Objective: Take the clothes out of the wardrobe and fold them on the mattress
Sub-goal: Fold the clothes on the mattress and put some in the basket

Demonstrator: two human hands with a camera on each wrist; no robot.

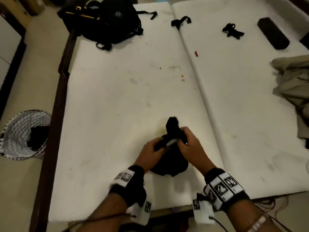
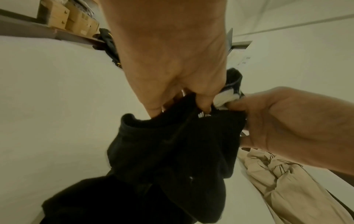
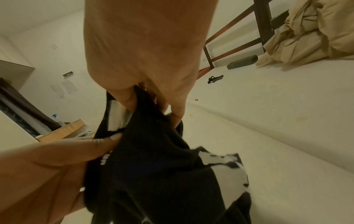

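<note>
A small black garment (image 1: pixel 170 158) with white print hangs bunched just above the near edge of the white mattress (image 1: pixel 117 97). My left hand (image 1: pixel 153 150) grips its top edge on the left side, and my right hand (image 1: pixel 189 144) pinches the same edge on the right. In the left wrist view the black garment (image 2: pixel 172 151) droops below my left hand (image 2: pixel 172 60), with my right hand (image 2: pixel 287 128) beside it. The right wrist view shows the garment (image 3: pixel 153 166) with a white pattern, pinched by my right hand (image 3: pixel 145 68).
A black backpack (image 1: pixel 107 22) lies at the mattress's far left corner. Black straps (image 1: pixel 181 21) and a dark flat case (image 1: pixel 273 33) lie at the far right. Crumpled beige cloth (image 1: pixel 294 81) sits at the right edge. A patterned basket (image 1: pixel 21 133) stands on the floor, left.
</note>
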